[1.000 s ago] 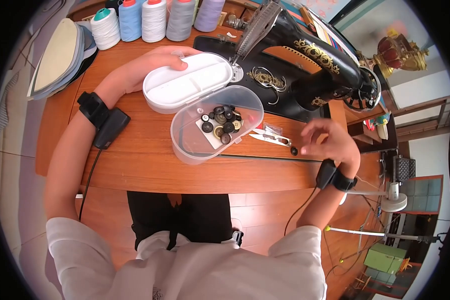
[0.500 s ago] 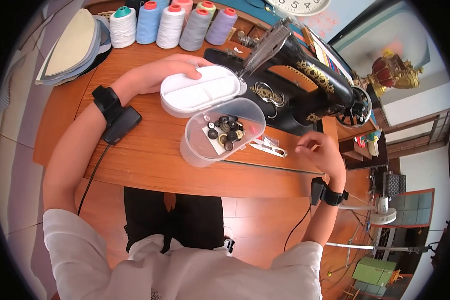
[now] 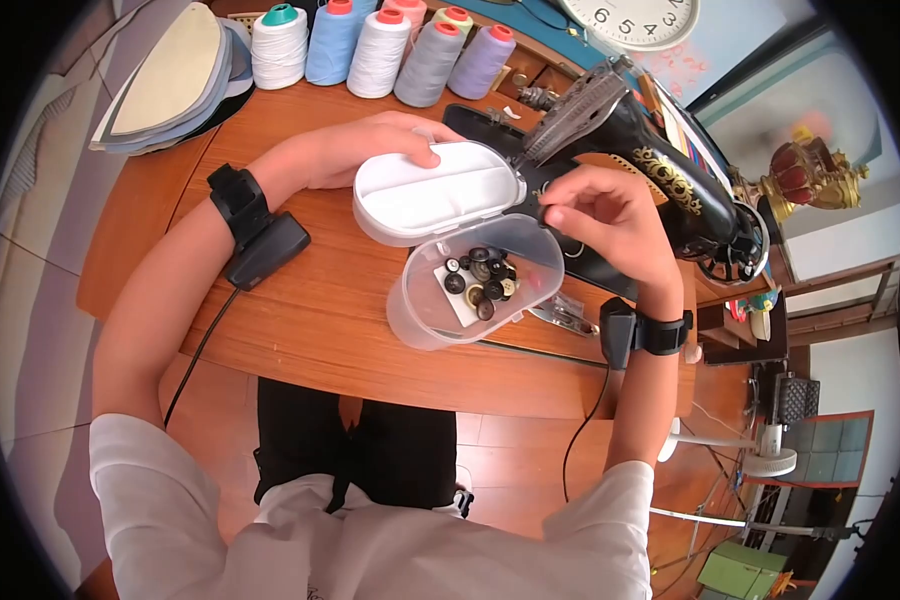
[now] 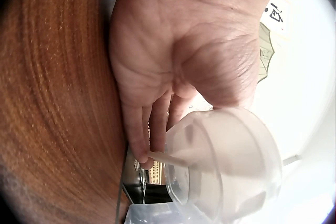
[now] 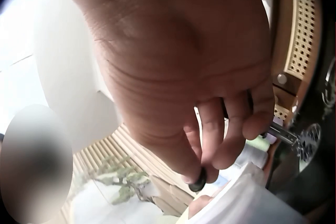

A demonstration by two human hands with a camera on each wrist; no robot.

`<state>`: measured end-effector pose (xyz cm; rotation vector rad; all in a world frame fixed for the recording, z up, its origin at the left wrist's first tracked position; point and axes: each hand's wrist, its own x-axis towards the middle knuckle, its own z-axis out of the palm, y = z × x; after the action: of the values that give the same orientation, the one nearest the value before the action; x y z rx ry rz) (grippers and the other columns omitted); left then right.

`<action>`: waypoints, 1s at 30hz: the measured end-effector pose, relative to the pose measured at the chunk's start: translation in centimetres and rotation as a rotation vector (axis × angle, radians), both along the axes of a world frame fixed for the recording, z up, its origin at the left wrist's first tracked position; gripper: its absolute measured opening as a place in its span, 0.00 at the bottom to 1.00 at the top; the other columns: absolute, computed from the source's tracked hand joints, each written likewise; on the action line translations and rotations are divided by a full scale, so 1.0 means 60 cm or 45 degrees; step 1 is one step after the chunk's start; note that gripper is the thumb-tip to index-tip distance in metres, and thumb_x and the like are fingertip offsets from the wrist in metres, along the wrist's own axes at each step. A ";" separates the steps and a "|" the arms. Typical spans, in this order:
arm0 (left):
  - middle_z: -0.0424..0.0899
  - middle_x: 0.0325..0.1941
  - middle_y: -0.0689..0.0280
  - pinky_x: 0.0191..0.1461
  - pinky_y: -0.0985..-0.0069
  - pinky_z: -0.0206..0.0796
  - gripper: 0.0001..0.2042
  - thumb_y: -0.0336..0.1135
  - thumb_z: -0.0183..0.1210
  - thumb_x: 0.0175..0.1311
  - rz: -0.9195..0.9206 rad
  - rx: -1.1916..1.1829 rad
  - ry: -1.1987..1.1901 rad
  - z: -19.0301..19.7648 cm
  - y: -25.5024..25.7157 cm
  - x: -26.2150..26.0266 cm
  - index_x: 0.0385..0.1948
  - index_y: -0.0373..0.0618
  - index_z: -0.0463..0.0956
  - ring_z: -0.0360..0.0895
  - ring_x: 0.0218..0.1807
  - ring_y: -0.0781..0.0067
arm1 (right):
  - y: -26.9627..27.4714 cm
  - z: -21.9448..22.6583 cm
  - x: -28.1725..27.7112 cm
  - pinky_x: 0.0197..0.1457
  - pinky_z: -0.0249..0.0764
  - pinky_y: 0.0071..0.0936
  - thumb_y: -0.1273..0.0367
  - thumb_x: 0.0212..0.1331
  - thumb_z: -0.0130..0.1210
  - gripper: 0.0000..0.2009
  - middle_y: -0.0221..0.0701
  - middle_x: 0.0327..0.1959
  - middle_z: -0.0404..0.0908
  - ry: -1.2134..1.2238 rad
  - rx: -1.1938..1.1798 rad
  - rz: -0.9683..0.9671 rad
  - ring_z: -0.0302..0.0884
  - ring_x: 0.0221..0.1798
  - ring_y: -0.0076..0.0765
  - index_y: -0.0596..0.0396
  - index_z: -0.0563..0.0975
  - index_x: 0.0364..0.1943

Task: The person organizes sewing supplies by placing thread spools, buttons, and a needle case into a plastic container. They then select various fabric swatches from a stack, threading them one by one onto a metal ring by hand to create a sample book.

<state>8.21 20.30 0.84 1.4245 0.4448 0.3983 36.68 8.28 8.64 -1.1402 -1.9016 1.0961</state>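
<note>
My left hand [image 3: 375, 150] grips the rim of a plastic box's raised white compartment lid [image 3: 440, 197], thumb over its edge and fingers behind. Hinged to it is the clear box body [image 3: 418, 312], which sits on the table with a heap of dark buttons [image 3: 482, 275] and a white card inside. Above the box's far right corner, my right hand [image 3: 620, 225] pinches a black button [image 5: 197, 181] between thumb and fingertip. Beneath that wrist, a pair of thread snips [image 3: 562, 316] lies partly hidden beside the box.
A black sewing machine [image 3: 660, 165] with gold ornament stands at the back right. Several thread cones [image 3: 378, 55] line the back edge. Stacked fabric pieces [image 3: 165, 80] lie at the left. A wall clock [image 3: 632, 18] shows at the top.
The black button beside the snips has left the table and is now in my right hand. That hand has moved left and away from me, over the box. The left hand keeps its hold.
</note>
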 end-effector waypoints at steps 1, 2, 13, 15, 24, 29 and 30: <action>0.79 0.61 0.57 0.62 0.77 0.71 0.30 0.40 0.61 0.61 0.021 0.021 -0.009 -0.004 0.002 0.001 0.66 0.39 0.71 0.78 0.59 0.70 | 0.003 -0.004 0.010 0.48 0.79 0.21 0.77 0.62 0.65 0.06 0.30 0.38 0.86 0.151 -0.125 0.054 0.83 0.42 0.22 0.62 0.83 0.42; 0.79 0.61 0.57 0.62 0.77 0.70 0.30 0.41 0.61 0.61 0.043 0.042 -0.019 -0.007 0.003 0.001 0.66 0.38 0.71 0.78 0.59 0.70 | 0.005 -0.009 0.015 0.48 0.79 0.21 0.77 0.62 0.65 0.06 0.30 0.38 0.86 0.156 -0.129 0.064 0.83 0.42 0.22 0.62 0.83 0.42; 0.78 0.63 0.57 0.62 0.79 0.71 0.31 0.41 0.61 0.62 -0.006 0.063 0.001 -0.002 0.004 0.003 0.67 0.38 0.69 0.79 0.59 0.71 | -0.010 -0.046 0.018 0.45 0.76 0.18 0.80 0.62 0.63 0.03 0.28 0.36 0.85 0.289 -0.102 0.194 0.80 0.40 0.18 0.62 0.82 0.38; 0.78 0.63 0.57 0.61 0.79 0.72 0.32 0.41 0.62 0.61 0.027 0.057 -0.004 -0.002 0.002 0.005 0.68 0.38 0.69 0.80 0.58 0.71 | -0.009 -0.045 0.024 0.45 0.75 0.17 0.80 0.63 0.62 0.03 0.28 0.37 0.85 0.298 -0.125 0.151 0.80 0.40 0.17 0.62 0.82 0.39; 0.78 0.62 0.57 0.62 0.78 0.73 0.32 0.40 0.61 0.61 0.016 -0.008 -0.003 0.004 -0.001 0.004 0.67 0.36 0.68 0.80 0.58 0.71 | -0.005 -0.027 0.077 0.40 0.72 0.15 0.77 0.65 0.60 0.02 0.22 0.35 0.83 -0.256 -0.266 -0.031 0.75 0.37 0.11 0.61 0.82 0.38; 0.78 0.62 0.57 0.62 0.78 0.73 0.32 0.40 0.62 0.61 0.012 -0.025 -0.025 -0.003 0.004 0.003 0.67 0.36 0.69 0.80 0.58 0.71 | -0.008 -0.035 0.070 0.32 0.70 0.20 0.68 0.57 0.68 0.08 0.27 0.23 0.84 -0.619 -0.191 -0.016 0.75 0.28 0.16 0.60 0.85 0.30; 0.78 0.62 0.57 0.62 0.78 0.73 0.31 0.39 0.62 0.61 0.014 -0.030 -0.023 -0.002 0.004 0.002 0.67 0.36 0.69 0.80 0.58 0.71 | -0.012 -0.028 0.064 0.32 0.70 0.20 0.68 0.57 0.68 0.08 0.27 0.23 0.84 -0.618 -0.188 -0.013 0.75 0.28 0.16 0.60 0.85 0.30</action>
<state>8.35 20.56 0.69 1.3952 0.4416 0.4136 40.50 7.59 6.94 -1.6125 -2.1974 1.0322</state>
